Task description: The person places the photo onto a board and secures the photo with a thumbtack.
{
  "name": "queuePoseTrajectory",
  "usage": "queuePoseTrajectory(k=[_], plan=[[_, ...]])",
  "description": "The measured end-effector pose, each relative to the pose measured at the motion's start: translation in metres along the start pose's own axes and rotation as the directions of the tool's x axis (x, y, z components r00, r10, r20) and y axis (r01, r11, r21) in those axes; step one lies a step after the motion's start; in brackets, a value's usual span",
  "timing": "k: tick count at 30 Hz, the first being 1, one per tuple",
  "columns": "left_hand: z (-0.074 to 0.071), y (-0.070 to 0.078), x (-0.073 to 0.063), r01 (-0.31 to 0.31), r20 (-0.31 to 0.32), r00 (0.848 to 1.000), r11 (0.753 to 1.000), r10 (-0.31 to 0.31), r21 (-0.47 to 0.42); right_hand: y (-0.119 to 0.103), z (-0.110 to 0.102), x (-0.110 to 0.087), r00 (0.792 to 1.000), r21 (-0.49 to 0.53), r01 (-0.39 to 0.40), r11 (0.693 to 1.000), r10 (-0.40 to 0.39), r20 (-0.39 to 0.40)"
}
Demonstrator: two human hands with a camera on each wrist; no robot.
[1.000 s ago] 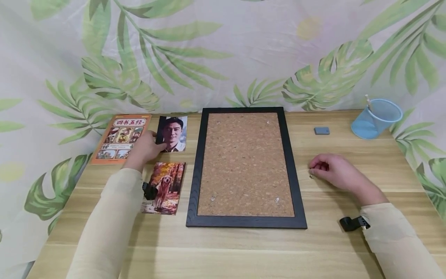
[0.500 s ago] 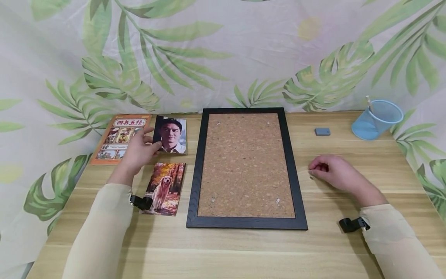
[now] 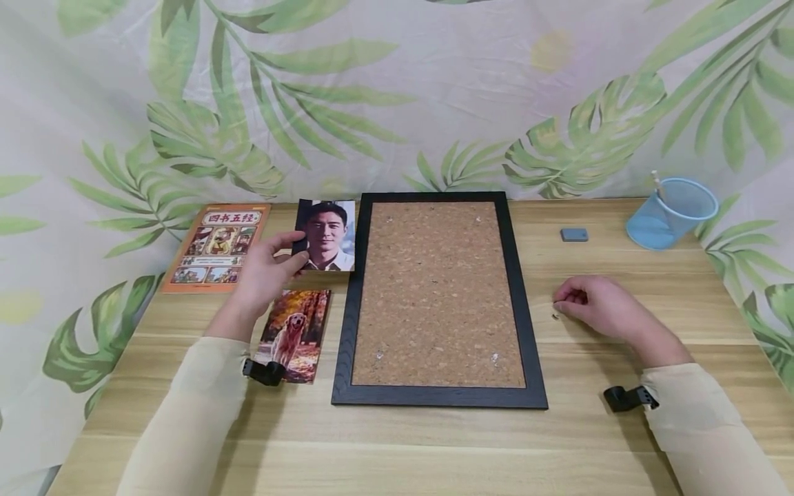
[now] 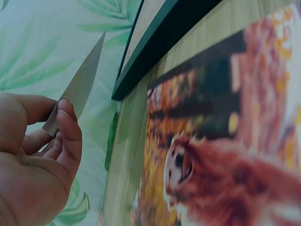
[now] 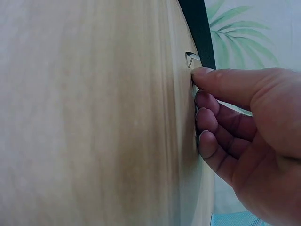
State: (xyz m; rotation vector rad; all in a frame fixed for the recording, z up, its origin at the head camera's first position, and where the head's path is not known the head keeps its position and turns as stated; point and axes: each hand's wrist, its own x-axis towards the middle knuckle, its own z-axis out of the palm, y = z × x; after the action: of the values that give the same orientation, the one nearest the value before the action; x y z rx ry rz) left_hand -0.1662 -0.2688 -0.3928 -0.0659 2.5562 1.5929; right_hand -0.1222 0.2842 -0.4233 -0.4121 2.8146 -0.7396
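In the head view my left hand (image 3: 268, 275) pinches the left edge of a portrait photo (image 3: 329, 238) between thumb and fingers. Seen edge-on in the left wrist view, the photo (image 4: 82, 84) is raised off the table and tilted. A golden retriever photo (image 3: 294, 335) lies below it, partly under the wrist camera. The black-framed corkboard (image 3: 437, 296) lies in the middle; the portrait overlaps its left edge. My right hand (image 3: 598, 306) is low over the table with curled fingers. A small metal thumbtack (image 5: 190, 59) sits at its thumb tip; whether the fingers pinch anything is hidden.
An orange illustrated booklet (image 3: 217, 248) lies at the back left. To the right of the board are a small blue-grey block (image 3: 573, 235) and a blue mesh pen cup (image 3: 657, 224) holding a stick. A leaf-print curtain (image 3: 434, 83) hangs behind the table.
My left hand has lifted the portrait photo off the table and carried it rightward to the board's left edge. The right hand has shifted very slightly; the thumbtack stays by it.
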Motion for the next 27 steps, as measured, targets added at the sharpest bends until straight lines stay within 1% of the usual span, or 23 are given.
queuePoseTrajectory(k=[2,5,9,14,18,22,25,27], plan=[[0.005,0.003,0.000,-0.009,0.019,1.000,1.000,0.010,-0.005,0.000,0.000,0.000,1.000,0.000,0.004,1.000,-0.004,0.001],[0.012,0.008,0.001,-0.005,0.042,0.999,1.000,0.006,-0.014,-0.001,0.000,-0.001,1.000,0.003,0.012,1.000,-0.012,0.002],[0.023,0.013,0.004,-0.034,0.076,0.997,0.999,0.033,0.010,-0.003,-0.002,-0.004,1.000,0.013,0.015,1.000,-0.015,-0.011],[0.038,0.018,0.010,-0.087,0.111,0.990,0.995,0.081,0.053,-0.005,-0.004,-0.007,0.999,0.012,0.014,1.000,-0.013,-0.047],[0.050,0.022,0.015,-0.102,0.128,0.988,0.992,0.092,0.077,-0.008,-0.006,-0.008,0.997,0.009,0.019,1.000,-0.018,-0.079],[0.062,0.026,0.020,-0.102,0.155,0.984,0.990,0.087,0.092,-0.012,-0.006,-0.008,0.995,0.013,0.027,1.000,-0.026,-0.097],[0.071,0.030,0.023,-0.104,0.190,0.978,0.988,0.081,0.116,-0.014,-0.005,-0.007,0.994,0.014,0.034,0.999,-0.032,-0.105],[0.077,0.032,0.024,-0.119,0.219,0.972,0.983,0.086,0.141,-0.015,-0.004,-0.007,0.993,0.015,0.039,0.999,-0.037,-0.111]])
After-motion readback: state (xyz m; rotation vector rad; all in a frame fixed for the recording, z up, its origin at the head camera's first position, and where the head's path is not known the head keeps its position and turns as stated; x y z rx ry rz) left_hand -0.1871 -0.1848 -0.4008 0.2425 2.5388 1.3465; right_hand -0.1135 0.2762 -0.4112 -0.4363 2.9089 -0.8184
